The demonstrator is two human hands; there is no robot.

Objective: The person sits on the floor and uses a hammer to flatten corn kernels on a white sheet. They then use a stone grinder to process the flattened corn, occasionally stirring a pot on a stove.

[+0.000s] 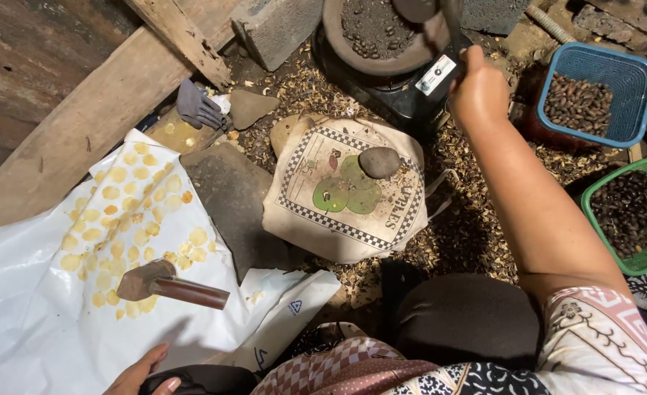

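Note:
My right hand [478, 89] reaches forward and is closed around a dark handle [440, 25] held over a round dark pan [371, 33] of small dark seeds on a black stove [411, 99]. My left hand [146, 371] rests low at the bottom edge, fingers loosely apart, holding nothing, just beside a white plastic sheet [24, 292]. That sheet carries several flat yellow discs [130, 212] and a hammer-like tool [166, 284] with a reddish handle.
A cloth bag [345, 186] with a checkered print lies on a flat stone, a round stone [379, 162] on top. A blue basket [594, 91] and a green basket [634, 216] of dark seeds stand right. Husks litter the ground; planks lean left.

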